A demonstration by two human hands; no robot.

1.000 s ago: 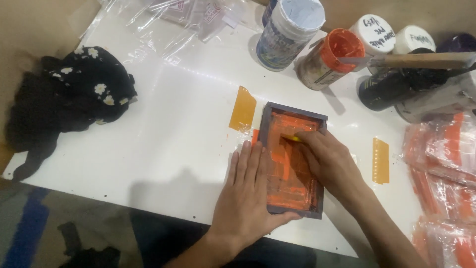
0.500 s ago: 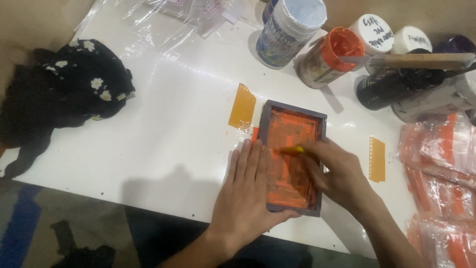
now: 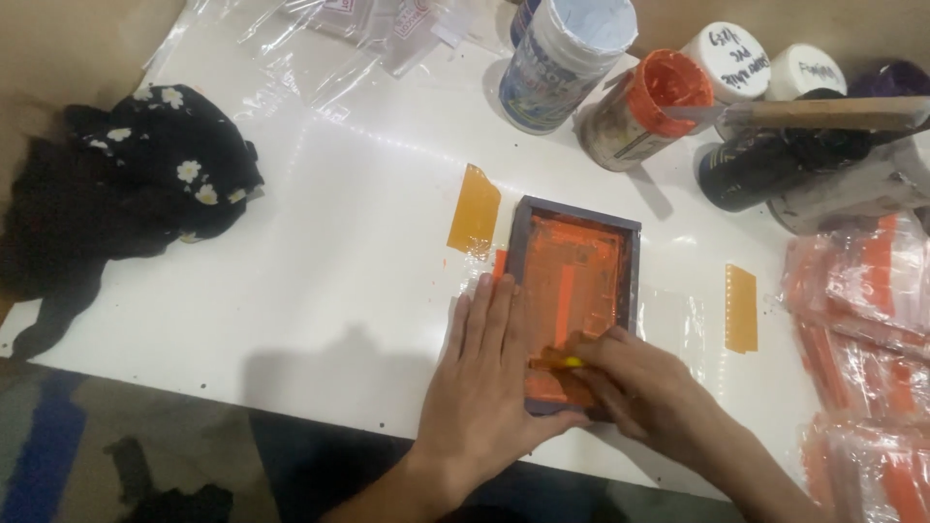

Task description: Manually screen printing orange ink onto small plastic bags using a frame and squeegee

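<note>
On white table (image 3: 320,281): dark frame (image 3: 573,291), orange ink inside. Left hand (image 3: 484,373) flat, fingers spread, pressing frame's near-left edge. Right hand (image 3: 644,387) pinching small yellow scraper (image 3: 567,361).

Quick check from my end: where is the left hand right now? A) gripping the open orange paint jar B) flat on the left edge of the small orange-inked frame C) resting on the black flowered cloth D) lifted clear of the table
B: the left hand lies palm-down, fingers spread, along the left side of the dark frame, while the right hand works at its near end.
</note>
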